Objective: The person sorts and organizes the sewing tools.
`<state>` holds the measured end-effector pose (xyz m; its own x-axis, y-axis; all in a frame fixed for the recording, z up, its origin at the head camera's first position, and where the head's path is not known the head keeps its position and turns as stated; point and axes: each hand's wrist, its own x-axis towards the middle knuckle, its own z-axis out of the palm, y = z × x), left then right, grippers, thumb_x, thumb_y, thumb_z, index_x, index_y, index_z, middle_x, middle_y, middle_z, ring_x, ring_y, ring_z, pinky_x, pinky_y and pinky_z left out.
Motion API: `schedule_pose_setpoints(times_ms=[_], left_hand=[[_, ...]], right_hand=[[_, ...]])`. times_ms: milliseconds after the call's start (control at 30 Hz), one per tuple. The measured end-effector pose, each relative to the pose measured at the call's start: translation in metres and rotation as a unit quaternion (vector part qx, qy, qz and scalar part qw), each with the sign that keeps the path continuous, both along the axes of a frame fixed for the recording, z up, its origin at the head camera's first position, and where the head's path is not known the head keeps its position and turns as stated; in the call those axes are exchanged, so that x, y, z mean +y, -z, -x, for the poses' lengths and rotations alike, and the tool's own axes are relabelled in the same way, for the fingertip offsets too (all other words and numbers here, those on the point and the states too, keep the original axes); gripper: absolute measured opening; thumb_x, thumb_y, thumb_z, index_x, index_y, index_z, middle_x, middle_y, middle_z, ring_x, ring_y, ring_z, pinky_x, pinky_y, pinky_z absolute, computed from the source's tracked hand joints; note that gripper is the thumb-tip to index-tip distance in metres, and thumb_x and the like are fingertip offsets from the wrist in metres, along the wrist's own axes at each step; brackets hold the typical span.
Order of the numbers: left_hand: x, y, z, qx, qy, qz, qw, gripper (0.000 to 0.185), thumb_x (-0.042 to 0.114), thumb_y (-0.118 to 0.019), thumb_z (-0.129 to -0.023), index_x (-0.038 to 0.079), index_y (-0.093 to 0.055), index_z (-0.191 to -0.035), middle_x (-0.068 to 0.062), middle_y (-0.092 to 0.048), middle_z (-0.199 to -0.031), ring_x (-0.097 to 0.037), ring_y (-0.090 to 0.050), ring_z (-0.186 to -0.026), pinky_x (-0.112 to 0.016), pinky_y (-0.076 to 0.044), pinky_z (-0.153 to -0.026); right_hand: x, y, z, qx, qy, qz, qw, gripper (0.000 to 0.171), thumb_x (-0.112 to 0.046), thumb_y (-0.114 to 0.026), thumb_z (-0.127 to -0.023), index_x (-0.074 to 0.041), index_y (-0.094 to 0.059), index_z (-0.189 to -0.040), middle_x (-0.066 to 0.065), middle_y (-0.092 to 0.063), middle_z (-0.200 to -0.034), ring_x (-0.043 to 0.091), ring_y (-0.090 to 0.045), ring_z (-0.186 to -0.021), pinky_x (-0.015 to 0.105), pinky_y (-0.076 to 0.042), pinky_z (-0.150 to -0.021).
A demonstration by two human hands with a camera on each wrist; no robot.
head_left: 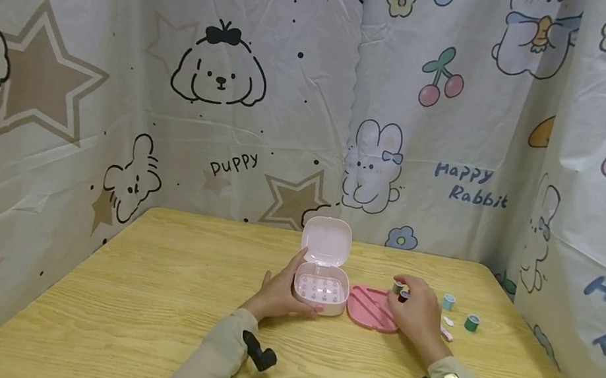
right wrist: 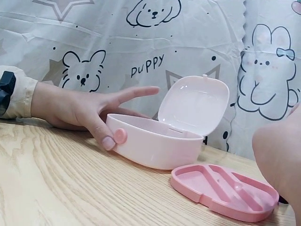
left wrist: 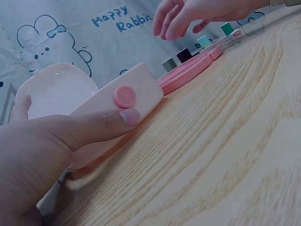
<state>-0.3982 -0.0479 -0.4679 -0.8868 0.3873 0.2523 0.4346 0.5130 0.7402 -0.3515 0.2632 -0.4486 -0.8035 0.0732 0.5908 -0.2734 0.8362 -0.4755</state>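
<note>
A pale pink box (head_left: 320,291) stands open on the wooden table (head_left: 141,295), its lid (head_left: 326,241) upright. My left hand (head_left: 278,292) holds the box at its left side, thumb along the front by the round pink button (left wrist: 124,96), index finger stretched behind. A darker pink tray (head_left: 370,308) lies just right of the box. My right hand (head_left: 418,310) hovers with loosely curled fingers over a grey-green spool (head_left: 397,287) and a dark spool (head_left: 403,295), holding nothing. In the right wrist view the box (right wrist: 155,143) and tray (right wrist: 223,190) lie close together.
A light blue spool (head_left: 449,301), a green spool (head_left: 472,322), a small white piece (head_left: 448,321) and a pink-white stick (head_left: 446,334) lie to the right of my right hand. Printed cloth walls (head_left: 224,82) close in the table at the back and sides.
</note>
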Motion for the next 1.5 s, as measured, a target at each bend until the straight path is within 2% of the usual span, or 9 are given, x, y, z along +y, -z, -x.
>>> schedule_pose_setpoints(times_ms=[100, 267, 500, 967, 1200, 1500], left_hand=[[-0.001, 0.000, 0.000, -0.001, -0.002, 0.002, 1.0000, 0.138, 0.045, -0.099, -0.065, 0.030, -0.008, -0.168, -0.008, -0.030, -0.167, -0.032, -0.030, -0.151, -0.071, 0.009, -0.115], [-0.001, 0.001, 0.003, 0.001, -0.003, 0.003, 1.0000, 0.139, 0.046, -0.099, -0.064, 0.030, -0.007, -0.168, -0.008, -0.031, -0.167, -0.032, -0.031, -0.151, -0.071, 0.008, -0.115], [-0.003, 0.000, 0.003, 0.000, -0.003, 0.000, 1.0000, 0.139, 0.046, -0.100, -0.064, 0.031, -0.008, -0.167, -0.007, -0.031, -0.167, -0.030, -0.030, -0.151, -0.070, 0.008, -0.116], [-0.007, 0.000, 0.002, 0.004, -0.006, 0.003, 1.0000, 0.139, 0.045, -0.100, -0.064, 0.030, -0.008, -0.168, -0.007, -0.030, -0.167, -0.031, -0.031, -0.151, -0.070, 0.009, -0.116], [-0.006, 0.001, 0.002, 0.012, -0.001, 0.004, 0.9999, 0.140, 0.044, -0.100, -0.064, 0.030, -0.008, -0.168, -0.007, -0.031, -0.167, -0.032, -0.032, -0.150, -0.071, 0.008, -0.115], [-0.001, 0.004, 0.003, 0.013, -0.003, 0.021, 0.9997, 0.142, 0.049, -0.100, -0.062, 0.034, -0.005, -0.167, -0.006, -0.035, -0.165, -0.033, -0.034, -0.149, -0.068, 0.006, -0.117]], right_hand=[[0.004, 0.000, 0.002, -0.005, 0.005, -0.002, 1.000, 0.033, -0.015, -0.075, -0.090, -0.002, -0.073, -0.119, 0.022, -0.069, -0.119, 0.044, -0.062, -0.113, 0.061, -0.048, -0.093], [0.012, 0.003, 0.005, -0.041, 0.018, -0.005, 0.999, 0.036, -0.018, -0.073, -0.093, -0.002, -0.070, -0.125, 0.024, -0.066, -0.125, 0.046, -0.059, -0.117, 0.063, -0.046, -0.096], [0.020, 0.005, 0.008, -0.059, 0.016, -0.003, 0.998, 0.037, -0.016, -0.073, -0.094, -0.002, -0.068, -0.128, 0.024, -0.065, -0.124, 0.042, -0.062, -0.109, 0.060, -0.048, -0.087], [0.016, 0.012, 0.013, -0.101, 0.025, -0.007, 0.995, 0.037, -0.014, -0.072, -0.096, 0.001, -0.066, -0.130, 0.026, -0.064, -0.126, 0.047, -0.058, -0.119, 0.066, -0.042, -0.095], [0.016, 0.012, 0.012, -0.106, 0.024, -0.010, 0.994, 0.035, -0.012, -0.070, -0.098, 0.000, -0.065, -0.131, 0.026, -0.066, -0.125, 0.048, -0.060, -0.116, 0.065, -0.043, -0.093], [0.023, 0.016, 0.012, -0.094, 0.032, -0.024, 0.995, 0.030, -0.010, -0.068, -0.098, 0.000, -0.067, -0.127, 0.023, -0.069, -0.117, 0.045, -0.064, -0.109, 0.063, -0.043, -0.087]])
